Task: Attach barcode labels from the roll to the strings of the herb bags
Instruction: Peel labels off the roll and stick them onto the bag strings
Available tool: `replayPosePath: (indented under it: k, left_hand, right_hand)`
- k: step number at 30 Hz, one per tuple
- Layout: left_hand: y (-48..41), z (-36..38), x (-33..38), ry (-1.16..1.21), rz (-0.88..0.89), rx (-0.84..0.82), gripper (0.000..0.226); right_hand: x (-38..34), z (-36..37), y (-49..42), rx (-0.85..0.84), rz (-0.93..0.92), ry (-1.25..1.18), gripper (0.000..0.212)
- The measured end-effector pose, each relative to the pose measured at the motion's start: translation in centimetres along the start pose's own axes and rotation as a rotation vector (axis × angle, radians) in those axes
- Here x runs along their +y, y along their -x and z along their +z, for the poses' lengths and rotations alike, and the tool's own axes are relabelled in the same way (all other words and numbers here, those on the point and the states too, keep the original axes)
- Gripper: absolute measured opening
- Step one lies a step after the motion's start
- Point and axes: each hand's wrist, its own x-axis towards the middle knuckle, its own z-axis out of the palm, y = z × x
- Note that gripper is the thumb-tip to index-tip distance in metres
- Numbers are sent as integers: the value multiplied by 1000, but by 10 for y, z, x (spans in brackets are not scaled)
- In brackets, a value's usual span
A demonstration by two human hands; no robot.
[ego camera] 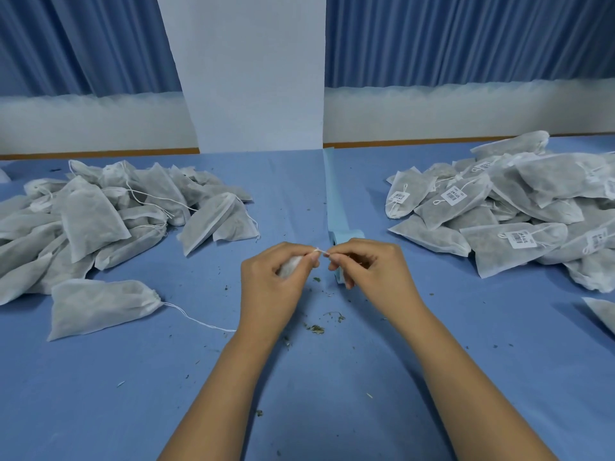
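My left hand (273, 281) grips a small white herb bag (290, 267), mostly hidden in the palm. A short piece of its white string (320, 250) runs between the fingertips of both hands. My right hand (366, 264) pinches the other end of that string, and a bit of light blue backing paper (340, 277) shows under its fingers. The light blue label roll (346, 235) lies just behind my right hand, its strip (331, 188) trailing toward the wall. I cannot tell whether a label is on the string.
A heap of unlabelled herb bags (100, 211) fills the left of the blue table (233, 377); one bag (100, 307) lies apart with its string stretched out. Labelled bags (515, 211) are piled at the right. Herb crumbs (316, 327) lie under my wrists. A white pillar (253, 71) stands behind.
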Motion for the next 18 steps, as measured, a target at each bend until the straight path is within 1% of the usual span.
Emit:
replayPosePath:
  k: [3,5,8,12,14,17,18]
  left_hand:
    - [0,0,1,107,-64,45,23]
    - [-2,-2,1,137,-109,5,22]
    - [-5,-2,-1,102,-152,-94,21]
    - [-3,3,1,45,-100,-192,16]
    - [0,4,2,-16,-34,-151,13]
    - [2,4,3,-142,120,6,8]
    - [2,3,3,-157,148,49,7]
  right_hand:
    - [-3,6,4,-51,5,33,11]
    - [-6,6,4,7,5,-13,13]
    - [-11,1,2,136,43,-163,13]
    - [-17,2,4,213,95,-289,15]
    - [-17,2,3,230,129,-301,11]
    - [-14,3,2,215,180,-245,10]
    - [-14,5,2,196,193,-233,10]
